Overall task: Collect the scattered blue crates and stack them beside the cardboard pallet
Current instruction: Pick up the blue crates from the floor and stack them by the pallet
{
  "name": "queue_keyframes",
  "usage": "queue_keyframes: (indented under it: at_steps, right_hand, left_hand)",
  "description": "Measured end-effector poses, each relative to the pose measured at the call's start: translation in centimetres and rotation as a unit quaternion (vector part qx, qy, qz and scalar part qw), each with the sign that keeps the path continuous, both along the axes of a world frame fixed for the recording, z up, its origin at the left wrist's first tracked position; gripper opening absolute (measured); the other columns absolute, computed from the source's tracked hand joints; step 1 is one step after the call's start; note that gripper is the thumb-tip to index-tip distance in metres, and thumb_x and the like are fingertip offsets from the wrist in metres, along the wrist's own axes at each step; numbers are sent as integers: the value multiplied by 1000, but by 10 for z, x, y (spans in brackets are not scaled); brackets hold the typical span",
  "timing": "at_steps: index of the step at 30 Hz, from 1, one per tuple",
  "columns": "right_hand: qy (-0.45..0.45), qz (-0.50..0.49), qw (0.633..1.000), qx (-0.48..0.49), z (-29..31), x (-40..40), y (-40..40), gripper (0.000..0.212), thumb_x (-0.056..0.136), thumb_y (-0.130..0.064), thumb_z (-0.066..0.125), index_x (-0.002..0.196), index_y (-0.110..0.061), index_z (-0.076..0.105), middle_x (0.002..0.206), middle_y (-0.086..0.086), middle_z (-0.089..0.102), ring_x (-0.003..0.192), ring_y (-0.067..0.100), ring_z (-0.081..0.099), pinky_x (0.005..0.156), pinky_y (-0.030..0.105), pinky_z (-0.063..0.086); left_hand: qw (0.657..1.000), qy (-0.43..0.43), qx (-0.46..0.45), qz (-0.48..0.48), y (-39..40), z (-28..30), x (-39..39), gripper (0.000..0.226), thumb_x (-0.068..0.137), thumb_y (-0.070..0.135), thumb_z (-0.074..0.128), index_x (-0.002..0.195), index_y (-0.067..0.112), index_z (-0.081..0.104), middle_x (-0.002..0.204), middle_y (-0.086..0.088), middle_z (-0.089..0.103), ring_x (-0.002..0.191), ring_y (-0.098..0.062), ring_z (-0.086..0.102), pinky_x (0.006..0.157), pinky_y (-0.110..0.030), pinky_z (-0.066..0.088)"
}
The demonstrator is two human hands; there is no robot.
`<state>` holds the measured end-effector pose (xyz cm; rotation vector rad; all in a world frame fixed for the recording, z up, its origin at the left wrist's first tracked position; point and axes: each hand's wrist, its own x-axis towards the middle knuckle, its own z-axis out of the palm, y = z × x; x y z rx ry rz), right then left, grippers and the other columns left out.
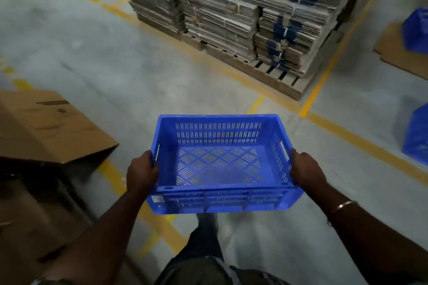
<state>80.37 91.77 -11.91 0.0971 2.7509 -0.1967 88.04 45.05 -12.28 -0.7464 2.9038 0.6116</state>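
You carry an empty blue crate point(221, 164) level at waist height, L hand point(142, 170) & R hand point(306, 170) w/ fingers curled round its side rims for balance, cardboard pallet point(234, 14) ahead across the floor point(92, 53), two more crates point(416, 133) at right.

Both arms reach forward from the near edge, bare to above the elbow and converging toward the middle. The left hand point(142, 172) is curled over the left short rim of a blue crate point(220, 164), fingers wrapped down the outer side and knuckles facing up. The right hand point(306, 171) grips the opposite short rim in the same way, thumb lying along the top edge. The two hands sit level with each other, wrists straight, holding the crate clear of the floor. A thin metal bracelet point(342, 206) circles the right wrist. One leg shows below, between the forearms.
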Motion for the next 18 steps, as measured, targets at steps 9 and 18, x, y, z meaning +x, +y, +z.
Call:
queue_keyframes:
  at_steps: [9,18]
  right_hand:
    - [20,13,1000,-4,22,-185,-157,52,84,-13,53,135,-11,40,106,20,54,99,41,59,77,44,52]
    - [28,13,999,-11,2,-363,-268,46,81,-11,54,126,-11,45,101,20,56,94,41,61,73,42,51]
  left_hand:
    - [1000,16,-17,11,-157,32,-172,10,86,23,58,87,17,51,76,-14,62,72,-39,62,58,-39,46]
    - [998,-30,-44,15,-266,37,-358,11,87,28,56,90,18,53,84,-9,63,73,-32,60,60,-35,43]
